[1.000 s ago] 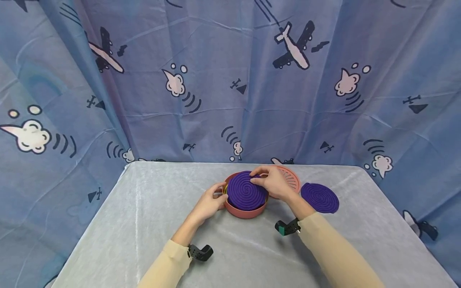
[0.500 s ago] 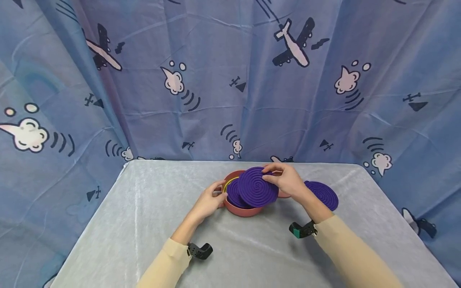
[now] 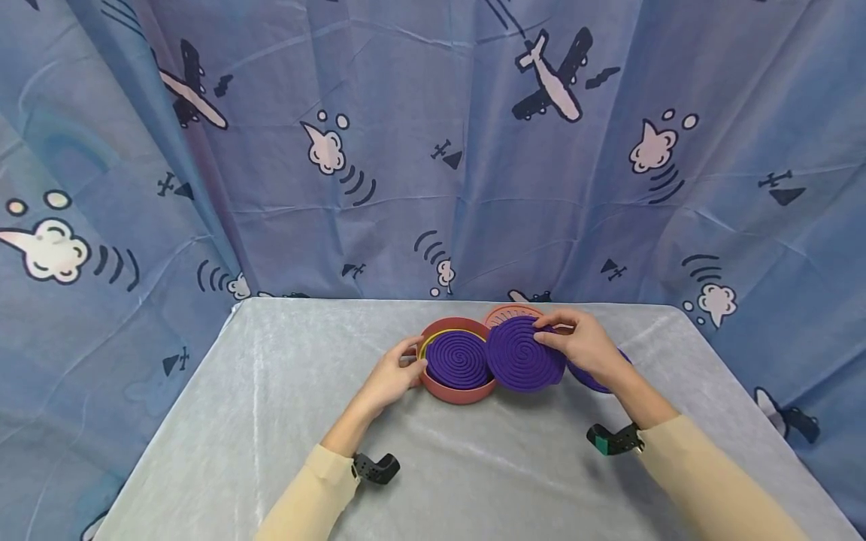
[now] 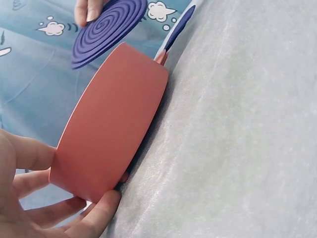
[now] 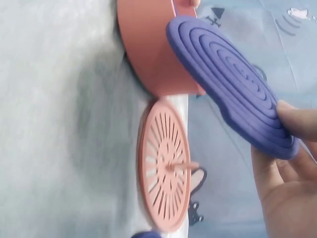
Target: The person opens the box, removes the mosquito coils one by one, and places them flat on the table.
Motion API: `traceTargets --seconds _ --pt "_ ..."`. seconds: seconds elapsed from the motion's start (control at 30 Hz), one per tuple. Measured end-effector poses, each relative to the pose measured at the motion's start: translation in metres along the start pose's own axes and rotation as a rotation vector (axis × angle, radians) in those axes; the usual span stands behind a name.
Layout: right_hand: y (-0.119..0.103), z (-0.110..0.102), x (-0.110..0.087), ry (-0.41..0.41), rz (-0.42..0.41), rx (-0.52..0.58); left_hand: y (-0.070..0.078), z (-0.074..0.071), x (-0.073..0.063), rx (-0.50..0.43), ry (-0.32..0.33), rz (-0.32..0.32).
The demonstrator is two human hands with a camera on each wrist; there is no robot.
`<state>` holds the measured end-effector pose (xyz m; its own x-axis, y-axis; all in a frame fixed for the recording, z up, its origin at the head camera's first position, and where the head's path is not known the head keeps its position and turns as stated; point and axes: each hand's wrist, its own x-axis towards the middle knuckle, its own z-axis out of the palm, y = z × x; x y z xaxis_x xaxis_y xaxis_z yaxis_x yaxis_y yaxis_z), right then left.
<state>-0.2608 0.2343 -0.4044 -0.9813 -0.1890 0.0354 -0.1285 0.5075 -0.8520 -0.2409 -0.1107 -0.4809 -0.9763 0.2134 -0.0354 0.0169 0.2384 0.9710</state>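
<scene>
My right hand [image 3: 587,344] pinches a purple spiral mosquito coil [image 3: 526,353] by its edge, thumb on one face and fingers behind. The coil is raised and tilted just right of a round coral box [image 3: 460,396]. My left hand [image 3: 389,379] grips the box at its left side, with fingertips under its lower edge in the left wrist view. Inside the box lies another purple mosquito coil [image 3: 458,359], with a yellow ring [image 3: 423,348] showing around it. In the right wrist view the held coil [image 5: 223,74] shows a small step in its outer edge.
A slotted coral disc [image 5: 166,163] with a central peg lies on the table behind the held coil. Another purple coil [image 3: 588,383] lies at the right, partly hidden by my right hand. A patterned blue curtain [image 3: 379,150] hangs behind the table.
My right hand has lifted the coil off the box and carried it rightward, uncovering the coil inside. My left hand stays at the box.
</scene>
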Motion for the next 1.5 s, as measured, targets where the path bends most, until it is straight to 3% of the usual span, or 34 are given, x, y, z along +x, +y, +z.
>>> traceTargets --seconds 0.5,1.03,1.5 --pt "0.036 -0.038 -0.025 0.097 0.010 -0.028 0.002 0.000 0.000 0.002 0.000 0.005" --pt "0.069 -0.079 -0.053 0.186 0.072 -0.141 0.000 0.000 0.001 0.008 -0.004 0.017" --pt "0.090 -0.111 -0.081 0.227 0.148 -0.152 -0.002 0.000 0.000 -0.003 0.001 -0.002"
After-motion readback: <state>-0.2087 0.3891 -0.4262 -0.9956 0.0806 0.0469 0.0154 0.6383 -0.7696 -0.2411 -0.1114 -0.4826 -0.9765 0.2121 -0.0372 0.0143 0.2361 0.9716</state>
